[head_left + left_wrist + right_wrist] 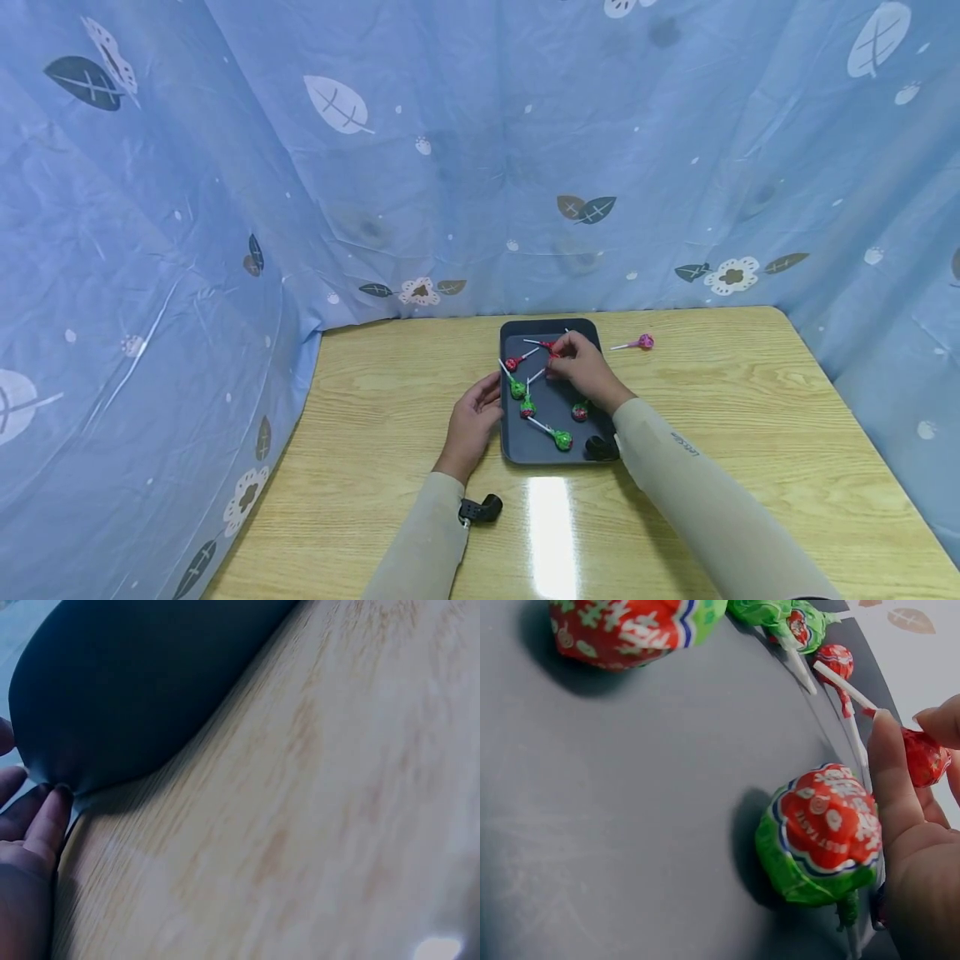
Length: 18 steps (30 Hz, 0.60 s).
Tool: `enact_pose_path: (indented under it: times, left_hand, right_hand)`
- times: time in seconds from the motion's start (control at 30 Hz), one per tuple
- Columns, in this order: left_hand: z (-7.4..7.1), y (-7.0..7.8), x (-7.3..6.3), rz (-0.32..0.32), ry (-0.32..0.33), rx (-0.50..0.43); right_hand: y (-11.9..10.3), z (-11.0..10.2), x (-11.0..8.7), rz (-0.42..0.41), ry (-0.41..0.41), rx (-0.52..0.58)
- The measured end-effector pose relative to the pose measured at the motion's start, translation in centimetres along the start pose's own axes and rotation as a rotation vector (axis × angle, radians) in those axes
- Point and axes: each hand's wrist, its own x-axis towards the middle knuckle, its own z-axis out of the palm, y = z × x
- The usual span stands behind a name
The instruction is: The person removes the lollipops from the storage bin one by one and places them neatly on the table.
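From where I stand, the left hand [471, 425] is at the tray's left side, its fingers loosely bent and slightly parted, their tips touching the wall of the dark grey tray [551, 412]. Inside the tray's left part lie a small red pop [512, 364], a green pop [518, 389] whose white stick reaches the left rim, and a second green pop [528, 408] with its stick pointing to the far end. The held pop [928, 761] is over the tray's far half: a shiny red wrapper, round head, white stick slanting out, pinched narrowly between the thumb and fingers of the right hand [591, 377]. A third green pop [562, 441] lies by the tray's near edge, and a green-and-red pop [580, 412], its wrapper lettered in white, lies toward the right side.

Around the tray, the pale wood table [390, 408] runs out to the left, and a blue patterned curtain [480, 167] hangs behind. The right hand hides some of the tray's far end, and a black wrist camera [600, 448] covers its near right corner. Beyond the right rim, well apart from the others, lies a pink pop [646, 342].
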Motion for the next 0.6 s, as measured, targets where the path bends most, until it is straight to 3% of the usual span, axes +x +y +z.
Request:
enact_pose_path:
  times: [0.33, 0.6]
  left_hand:
    - [-0.07, 0.04, -0.07, -0.003, -0.011, 0.013]
    - [-0.01, 0.18, -0.22, -0.01, -0.017, 0.002]
  right_hand:
    - [-0.21, -0.7, -0.12, -0.048, -0.015, 0.071]
    - [-0.55, -0.97, -0.24, -0.057, 0.009, -0.047]
